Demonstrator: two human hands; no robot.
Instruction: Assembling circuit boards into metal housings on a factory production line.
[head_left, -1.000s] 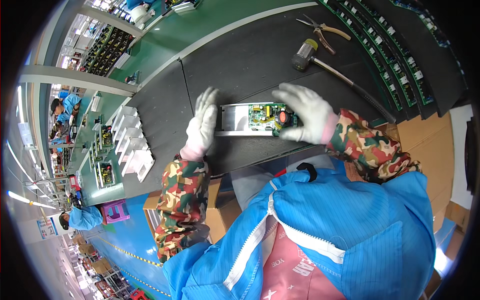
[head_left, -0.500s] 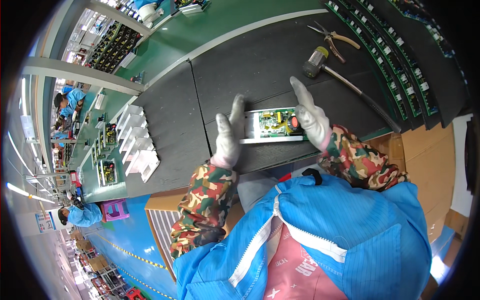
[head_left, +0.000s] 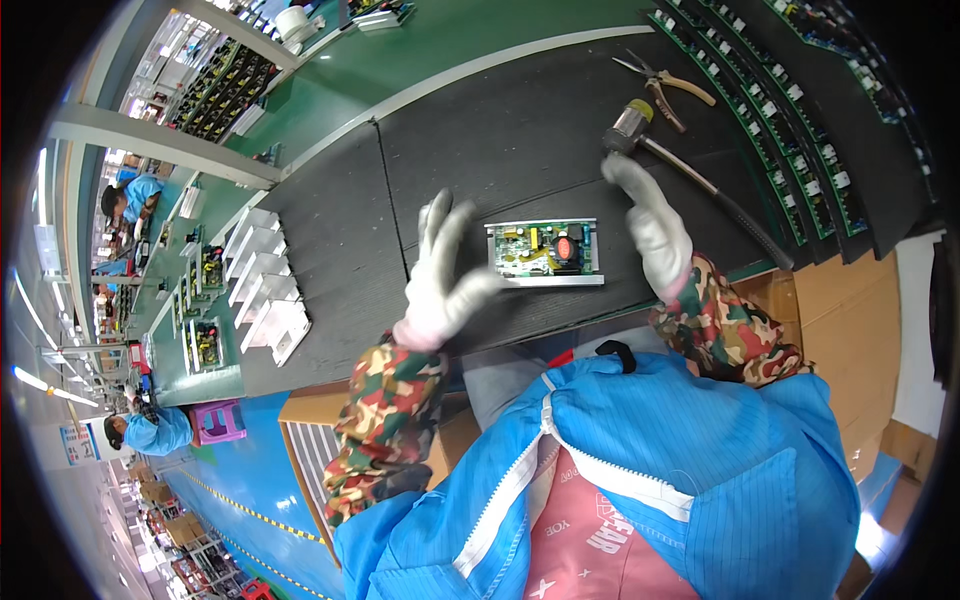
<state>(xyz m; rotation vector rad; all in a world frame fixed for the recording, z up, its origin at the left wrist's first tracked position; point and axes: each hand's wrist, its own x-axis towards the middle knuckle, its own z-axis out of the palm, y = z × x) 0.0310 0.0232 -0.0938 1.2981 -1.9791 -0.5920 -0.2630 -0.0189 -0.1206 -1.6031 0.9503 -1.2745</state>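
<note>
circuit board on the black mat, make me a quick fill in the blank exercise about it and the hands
1. The circuit board sits in a metal tray on a mat coloured ____.
2. Both hands wear gloves coloured ____.
3. The right hand reaches toward the ____ lying beyond the board, while the left hand hangs open beside the board.
4. Beyond the hammer lies a pair of ____.

Missing words: black; white; hammer; pliers

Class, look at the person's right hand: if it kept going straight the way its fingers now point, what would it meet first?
Most likely the hammer: the right hand points up and away across the dark mat, its fingertips close to the hammer's head. Depth is unclear, so it might pass over.
</note>
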